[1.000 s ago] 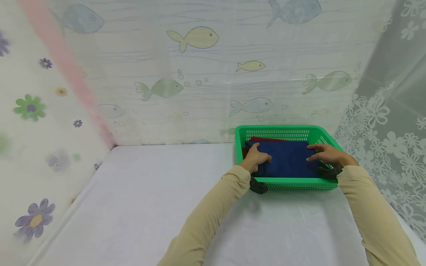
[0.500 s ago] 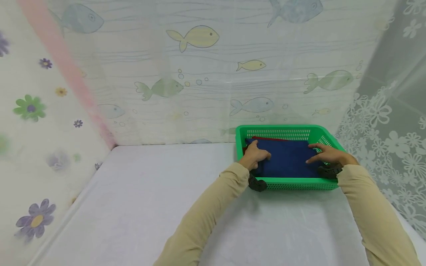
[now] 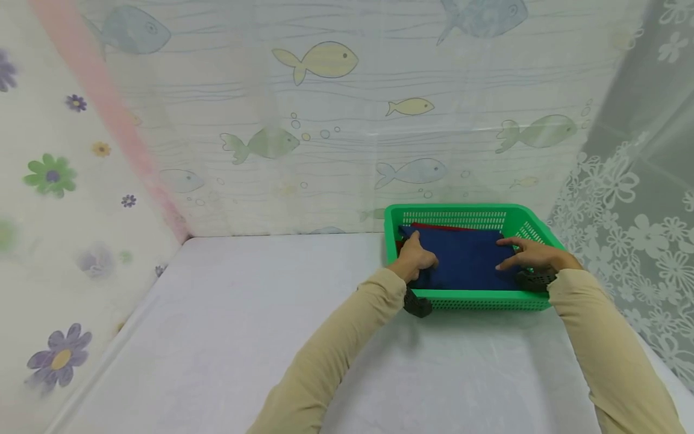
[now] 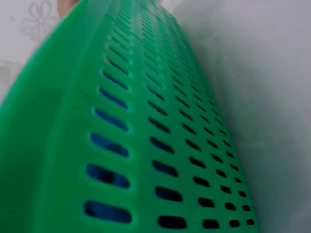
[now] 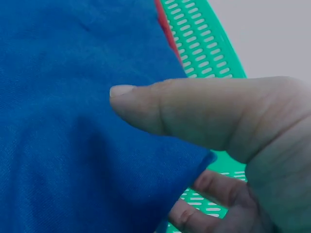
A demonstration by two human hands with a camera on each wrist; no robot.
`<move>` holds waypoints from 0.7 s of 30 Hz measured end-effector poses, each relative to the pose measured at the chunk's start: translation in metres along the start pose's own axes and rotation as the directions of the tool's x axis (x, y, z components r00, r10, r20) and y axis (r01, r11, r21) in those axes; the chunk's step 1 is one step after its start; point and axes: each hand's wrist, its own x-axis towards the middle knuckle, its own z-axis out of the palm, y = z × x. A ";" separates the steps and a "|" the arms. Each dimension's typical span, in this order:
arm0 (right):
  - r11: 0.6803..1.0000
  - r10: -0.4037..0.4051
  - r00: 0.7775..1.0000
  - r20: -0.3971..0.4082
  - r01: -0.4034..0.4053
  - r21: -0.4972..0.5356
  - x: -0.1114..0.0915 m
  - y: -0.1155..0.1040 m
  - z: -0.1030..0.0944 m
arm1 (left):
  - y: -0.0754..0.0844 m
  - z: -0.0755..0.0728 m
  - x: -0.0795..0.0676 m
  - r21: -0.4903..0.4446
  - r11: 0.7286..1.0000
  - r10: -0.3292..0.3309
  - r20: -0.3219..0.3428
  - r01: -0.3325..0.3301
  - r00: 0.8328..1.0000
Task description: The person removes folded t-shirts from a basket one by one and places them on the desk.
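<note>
A folded navy-blue cloth (image 3: pixel 466 259) lies in a green perforated plastic basket (image 3: pixel 477 295); the right wrist view shows the cloth (image 5: pixel 73 73) as brighter blue. My left hand (image 3: pixel 414 259) touches the cloth's left side, index finger and thumb extended over it, the other fingers hidden. At the opposite side is my right hand (image 3: pixel 528 254), thumb and index finger spread apart. Close up, the right thumb (image 5: pixel 160 107) stretches over the cloth and casts a shadow on it, while other fingers pass under its edge. Only the basket's slotted wall (image 4: pixel 146 121) fills the left wrist view.
Red fabric (image 3: pixel 441 226) shows from beneath the blue cloth along its back edge. The basket stands on a white-covered table (image 3: pixel 260 313), at the back right against a fish-patterned curtain (image 3: pixel 325 150). A lace-patterned sheet (image 3: pixel 629 229) hangs close on the right.
My left hand has shifted very slightly on the cloth's left side. The right thumb and index finger have moved a little left over the cloth. The basket stays in place.
</note>
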 end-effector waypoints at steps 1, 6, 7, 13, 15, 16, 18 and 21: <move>1.000 -0.002 1.000 0.008 0.002 -0.001 0.000 0.000 0.000 | -0.001 0.002 -0.001 0.004 1.000 0.013 -0.002 -0.013 1.000; 1.000 -0.014 1.000 0.018 0.015 -0.018 0.000 0.002 0.000 | -0.002 0.009 -0.005 0.027 0.996 0.090 0.005 -0.090 0.996; 1.000 -0.017 1.000 0.016 0.017 -0.025 0.000 0.003 0.000 | -0.002 0.010 -0.005 0.032 0.994 0.105 0.008 -0.105 0.994; 0.998 -0.010 1.000 -0.005 0.009 -0.055 0.001 0.002 -0.001 | 0.001 0.013 -0.006 0.061 0.990 0.124 0.011 -0.124 0.992; 0.998 -0.006 1.000 -0.011 0.005 -0.070 0.001 0.002 -0.002 | 0.001 0.013 -0.007 0.057 0.991 0.117 0.016 -0.118 0.993; 0.996 -0.006 1.000 -0.012 0.005 -0.084 0.001 0.002 -0.002 | 0.001 0.013 -0.007 0.055 0.992 0.114 0.018 -0.115 0.993; 0.995 -0.006 1.000 -0.012 0.005 -0.101 0.002 0.002 -0.002 | 0.001 0.012 -0.006 0.057 0.992 0.109 0.021 -0.110 0.994; 0.995 0.000 1.000 -0.017 -0.002 -0.099 0.002 0.003 -0.002 | 0.000 0.011 -0.006 0.057 0.993 0.103 0.022 -0.104 0.994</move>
